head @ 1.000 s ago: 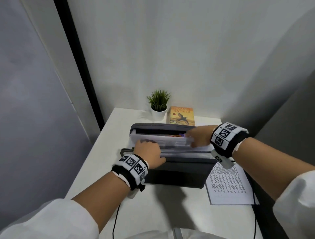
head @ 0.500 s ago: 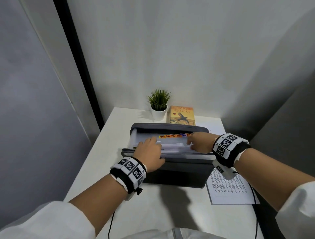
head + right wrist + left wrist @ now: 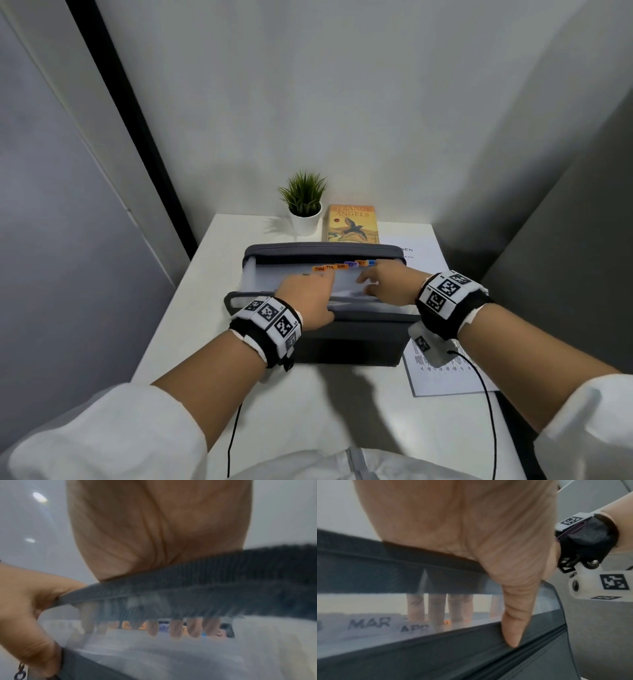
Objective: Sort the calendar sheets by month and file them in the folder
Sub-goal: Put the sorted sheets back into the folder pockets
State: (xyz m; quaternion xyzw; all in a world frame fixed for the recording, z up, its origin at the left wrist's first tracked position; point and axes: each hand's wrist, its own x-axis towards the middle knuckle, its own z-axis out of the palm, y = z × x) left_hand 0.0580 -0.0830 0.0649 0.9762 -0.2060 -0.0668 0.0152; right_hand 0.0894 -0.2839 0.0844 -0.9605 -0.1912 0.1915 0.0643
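A grey accordion folder (image 3: 346, 342) stands unzipped on the white table (image 3: 191, 329), its coloured month tabs (image 3: 330, 267) reading JUN, JUL and onward. My left hand (image 3: 306, 291) grips the folder's near wall: the thumb (image 3: 513, 626) presses outside while the fingers (image 3: 435, 608) reach down behind the translucent front dividers, beside the MAR tab (image 3: 370, 623). My right hand (image 3: 380, 282) has straight fingers (image 3: 175, 628) dipped among the dividers near the later tabs. A printed calendar sheet (image 3: 448, 377) lies flat to the folder's right, under my right wrist.
A small potted plant (image 3: 304, 205) and an orange book (image 3: 352, 224) stand behind the folder by the wall. Another printed sheet (image 3: 421, 255) lies at the back right. Walls close in on both sides, and cables hang from my wrists.
Both hands drew toward me across the dividers. The right hand left the far back corner, and the tab row now starts at JUN instead of MAY.
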